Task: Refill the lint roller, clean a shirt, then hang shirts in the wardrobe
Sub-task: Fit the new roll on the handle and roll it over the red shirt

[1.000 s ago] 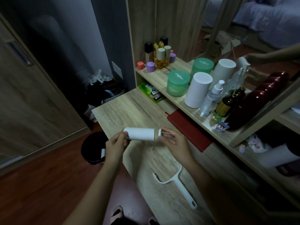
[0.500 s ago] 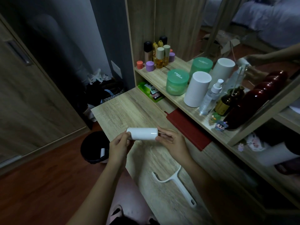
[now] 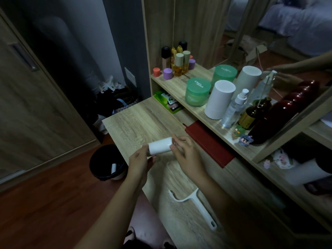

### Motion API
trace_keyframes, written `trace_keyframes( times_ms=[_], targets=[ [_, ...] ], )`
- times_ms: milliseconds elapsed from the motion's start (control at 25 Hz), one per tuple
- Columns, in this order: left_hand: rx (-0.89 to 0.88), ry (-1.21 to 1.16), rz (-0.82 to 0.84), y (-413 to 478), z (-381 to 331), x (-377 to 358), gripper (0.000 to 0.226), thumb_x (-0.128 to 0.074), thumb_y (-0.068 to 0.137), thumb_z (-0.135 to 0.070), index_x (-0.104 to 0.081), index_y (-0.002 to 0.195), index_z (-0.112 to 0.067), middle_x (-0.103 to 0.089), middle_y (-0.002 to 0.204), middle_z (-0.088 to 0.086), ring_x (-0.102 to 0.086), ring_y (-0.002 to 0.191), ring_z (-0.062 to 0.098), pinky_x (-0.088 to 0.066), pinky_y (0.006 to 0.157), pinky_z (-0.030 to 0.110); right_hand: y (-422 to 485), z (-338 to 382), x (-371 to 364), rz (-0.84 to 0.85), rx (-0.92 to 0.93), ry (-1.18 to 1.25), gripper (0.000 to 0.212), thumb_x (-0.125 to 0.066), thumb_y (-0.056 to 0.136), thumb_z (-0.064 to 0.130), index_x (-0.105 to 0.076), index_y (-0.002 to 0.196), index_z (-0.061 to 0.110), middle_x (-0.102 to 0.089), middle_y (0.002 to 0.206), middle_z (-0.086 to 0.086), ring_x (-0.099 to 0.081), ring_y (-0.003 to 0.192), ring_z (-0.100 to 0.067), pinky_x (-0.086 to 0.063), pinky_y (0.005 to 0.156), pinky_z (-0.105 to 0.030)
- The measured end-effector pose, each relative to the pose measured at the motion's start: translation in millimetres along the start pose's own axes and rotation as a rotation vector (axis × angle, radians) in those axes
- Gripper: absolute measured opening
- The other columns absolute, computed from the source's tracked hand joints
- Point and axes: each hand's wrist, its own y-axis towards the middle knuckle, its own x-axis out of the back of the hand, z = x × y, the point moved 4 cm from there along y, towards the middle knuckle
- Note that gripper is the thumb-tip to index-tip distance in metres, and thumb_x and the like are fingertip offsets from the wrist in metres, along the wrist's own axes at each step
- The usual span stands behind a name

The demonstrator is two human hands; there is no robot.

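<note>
A white lint-roll refill [image 3: 159,146] is held above the wooden desk [image 3: 136,121], tilted with its right end higher. My left hand [image 3: 140,164] grips its lower left end. My right hand [image 3: 186,151] is closed on its upper right end, where something clear like a wrapper or cap shows at the fingertips. The white lint roller handle [image 3: 195,205], with no roll on it, lies flat on the desk nearer to me, below both hands. No shirt or wardrobe interior is in view.
A black waste bin [image 3: 106,162] with a white tube inside stands on the floor left of the desk. A red flat case [image 3: 210,144] lies right of my hands. The shelf [image 3: 172,83] holds green jars, white canisters, bottles and small figures. A wardrobe door [image 3: 27,97] is at left.
The refill has tilted, its right end lifted and turned away from me. My right hand has shifted over that end; my left hand stays on the other end.
</note>
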Motion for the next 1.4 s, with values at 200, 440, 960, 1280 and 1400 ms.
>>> trace_keyframes(
  times_ms=[200,440,960,1280,1400],
  targets=[
    [0.042,-0.082,0.002,4.9,-2.6,-13.3,0.02,-0.053,0.094,-0.017,-0.056,0.103,0.001,-0.057,0.084,0.011,-0.057,0.062,0.018,-0.053,0.052,0.017,3.1,6.2,10.3,-0.057,-0.01,0.073,0.026,-0.063,0.086,0.021,-0.055,0.11,0.015,-0.061,0.111,0.002,-0.055,0.102,-0.007,-0.043,0.084,-0.016],
    [0.136,-0.162,-0.021,16.9,6.9,-20.6,0.017,-0.056,0.093,-0.02,-0.053,0.091,-0.004,-0.058,0.089,0.013,-0.062,0.07,0.021,-0.056,0.055,0.023,-6.4,6.6,24.5,-0.103,-0.096,0.263,0.04,-0.06,0.087,0.012,-0.043,0.123,0.019,-0.053,0.122,0.004,-0.05,0.116,-0.007,-0.041,0.095,-0.014],
    [0.21,-0.135,-0.028,18.8,29.7,-19.4,0.022,-0.059,0.091,-0.024,-0.054,0.094,-0.003,-0.059,0.089,0.016,-0.064,0.072,0.023,-0.056,0.049,0.02,-117.6,-112.1,-3.2,0.124,-0.833,-0.47,0.055,-0.049,0.082,0.056,-0.058,0.105,0.007,-0.06,0.112,-0.016,-0.058,0.099,-0.03,-0.048,0.08,-0.035],
    [0.15,0.005,0.043,25.6,22.2,2.3,0.009,-0.056,0.089,-0.017,-0.06,0.09,-0.009,-0.06,0.089,0.008,-0.061,0.076,0.016,-0.055,0.054,0.02,-52.3,-46.3,43.9,0.155,-0.493,-0.403,0.053,-0.02,0.099,0.043,-0.058,0.088,0.009,-0.062,0.078,-0.007,-0.061,0.08,-0.026,-0.042,0.071,-0.032],
    [0.073,0.16,0.148,27.1,16.7,-1.4,0.009,-0.053,0.091,-0.013,-0.061,0.091,-0.01,-0.058,0.095,0.006,-0.058,0.083,0.013,-0.053,0.063,0.025,-32.0,-20.1,55.2,0.211,-0.324,-0.525,0.047,-0.023,0.1,0.039,-0.056,0.079,0.013,-0.058,0.072,-0.002,-0.056,0.071,-0.024,-0.038,0.065,-0.031]
  ],
)
